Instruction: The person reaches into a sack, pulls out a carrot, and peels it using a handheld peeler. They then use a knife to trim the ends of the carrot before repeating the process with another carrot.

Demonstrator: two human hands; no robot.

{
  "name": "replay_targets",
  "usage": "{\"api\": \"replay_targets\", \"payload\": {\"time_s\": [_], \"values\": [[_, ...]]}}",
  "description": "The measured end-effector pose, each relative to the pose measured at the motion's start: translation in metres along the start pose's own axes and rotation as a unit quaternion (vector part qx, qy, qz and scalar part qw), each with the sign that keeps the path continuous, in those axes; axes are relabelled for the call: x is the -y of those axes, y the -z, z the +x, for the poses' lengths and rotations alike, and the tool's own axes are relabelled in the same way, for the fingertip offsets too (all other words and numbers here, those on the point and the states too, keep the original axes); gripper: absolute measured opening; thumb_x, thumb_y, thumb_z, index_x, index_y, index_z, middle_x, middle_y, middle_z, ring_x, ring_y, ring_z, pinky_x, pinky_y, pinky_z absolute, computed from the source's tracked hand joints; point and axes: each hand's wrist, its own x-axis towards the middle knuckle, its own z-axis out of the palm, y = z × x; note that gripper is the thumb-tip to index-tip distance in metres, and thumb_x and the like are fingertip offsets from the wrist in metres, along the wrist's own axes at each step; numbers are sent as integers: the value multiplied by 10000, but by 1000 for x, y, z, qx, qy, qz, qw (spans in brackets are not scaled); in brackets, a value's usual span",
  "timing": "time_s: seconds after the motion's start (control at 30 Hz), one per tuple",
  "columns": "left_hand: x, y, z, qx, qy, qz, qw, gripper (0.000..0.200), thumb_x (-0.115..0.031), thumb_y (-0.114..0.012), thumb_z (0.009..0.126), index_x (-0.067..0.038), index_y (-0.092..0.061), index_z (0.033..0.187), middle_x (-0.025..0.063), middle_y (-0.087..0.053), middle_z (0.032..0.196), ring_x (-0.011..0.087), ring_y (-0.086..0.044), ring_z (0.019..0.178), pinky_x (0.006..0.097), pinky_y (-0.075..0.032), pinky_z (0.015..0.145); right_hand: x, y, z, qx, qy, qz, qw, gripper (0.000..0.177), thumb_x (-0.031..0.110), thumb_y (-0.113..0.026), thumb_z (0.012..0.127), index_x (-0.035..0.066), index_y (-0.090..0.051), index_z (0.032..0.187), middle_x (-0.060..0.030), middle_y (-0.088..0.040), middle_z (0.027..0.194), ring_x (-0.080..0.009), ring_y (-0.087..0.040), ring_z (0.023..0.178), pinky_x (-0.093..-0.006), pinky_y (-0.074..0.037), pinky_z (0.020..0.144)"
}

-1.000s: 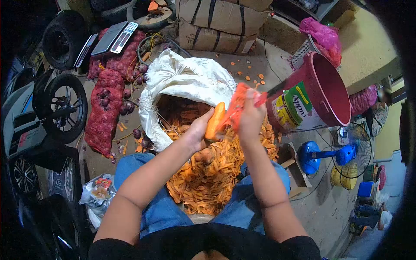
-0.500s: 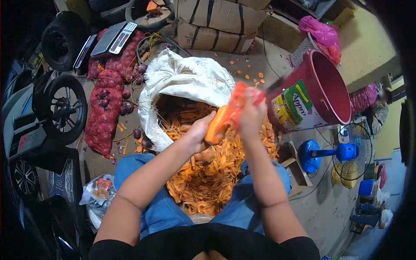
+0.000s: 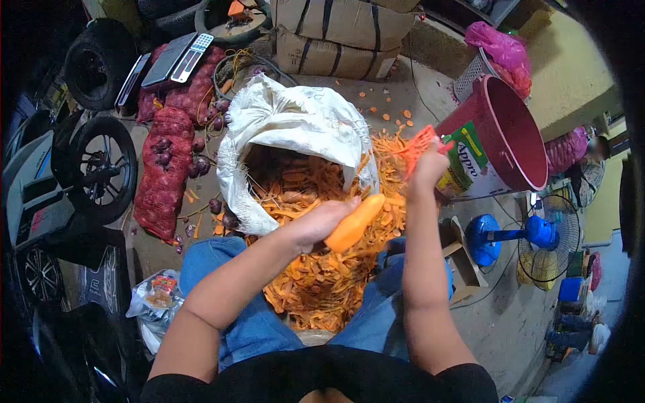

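Note:
My left hand is closed around a peeled orange carrot, whose tip points up and to the right. My right hand grips a red plastic peeler, held apart from the carrot near the bucket; its blade is too blurred to make out. Below both hands a heap of orange carrot peelings lies between my knees. It reaches into the mouth of a white woven sack, which lies open in front of me.
A dark red bucket with a label stands at the right, near a blue fan and a cardboard box. Red net bags of onions, a scale and a motorbike wheel are at the left. Cartons stand behind the sack.
My right hand has moved right with the peeler, away from the carrot. The carrot in my left hand has shifted slightly right and shows more of its surface.

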Motion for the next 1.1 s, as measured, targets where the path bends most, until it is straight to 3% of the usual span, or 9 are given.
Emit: {"api": "replay_targets", "payload": {"time_s": [0.07, 0.17, 0.33, 0.43, 0.57, 0.63, 0.8, 0.93, 1.1], "values": [[-3, 8, 6, 0, -32, -52, 998, 407, -383, -311, 840, -36, -491, 953, 56, -547, 827, 107, -512, 578, 241, -440, 513, 22, 8, -2, 37, -101, 156, 982, 209, 192, -455, 803, -6, -500, 756, -11, -465, 605, -90, -421, 536, -244, -350, 503], [-12, 12, 8, -9, -44, -169, 985, 384, -366, -278, 848, -62, -459, 996, 42, -521, 826, 117, -499, 602, 250, -442, 473, 68, 8, -47, 138, -78, 216, 963, 194, 191, -463, 802, 4, -501, 768, -3, -452, 604, -79, -413, 536, -230, -339, 494], [-8, 19, 12, -20, -52, -208, 977, 345, -336, -329, 836, -61, -485, 972, 56, -551, 826, 144, -544, 673, 281, -469, 559, 85, 11, -109, 282, 29, 119, 952, 180, 169, -438, 814, 3, -501, 782, -11, -476, 647, -66, -420, 575, -222, -352, 503], [2, 18, 13, -5, -56, -132, 990, 358, -342, -342, 834, -39, -483, 960, 63, -548, 798, 143, -547, 686, 284, -472, 584, 55, 1, -81, 211, 72, 82, 971, 174, 152, -419, 819, 1, -497, 780, -32, -499, 672, -84, -437, 581, -224, -370, 521], [-14, 16, 0, 56, 7, -80, 995, 399, -374, -345, 831, -23, -460, 980, 67, -531, 787, 142, -538, 676, 267, -467, 584, 43, 7, -24, 62, -75, 161, 982, 156, 123, -422, 810, -12, -489, 770, -52, -528, 705, -129, -511, 604, -249, -419, 554], [-9, 14, 8, -32, -26, -139, 989, 377, -364, -311, 842, -39, -457, 969, 58, -520, 735, 140, -522, 602, 255, -450, 505, 46, 10, -19, 66, -174, 185, 965, 140, 100, -418, 808, -18, -491, 787, -55, -535, 728, -135, -530, 622, -258, -433, 562], [-8, 27, 23, -5, -57, -207, 977, 345, -335, -290, 849, -58, -437, 993, 52, -529, 719, 151, -530, 586, 267, -459, 509, 70, 7, -95, 249, 94, 112, 957, 199, 141, -416, 819, -24, -509, 756, -43, -497, 628, -100, -431, 564, -247, -361, 507], [-6, 12, 10, 33, -42, -86, 995, 322, -301, -261, 859, -61, -397, 1026, 64, -522, 691, 143, -516, 541, 250, -441, 481, 63, 2, -69, 161, 101, 107, 976, 225, 184, -432, 814, -19, -492, 736, -37, -484, 610, -105, -420, 564, -262, -359, 517], [-15, 13, -1, 52, -57, -121, 990, 335, -311, -280, 855, -49, -403, 1024, 61, -521, 750, 137, -516, 599, 262, -461, 508, 35, 13, -9, 26, -132, 116, 984, 205, 171, -435, 811, -18, -502, 770, -46, -503, 662, -125, -446, 564, -269, -372, 542]]}}
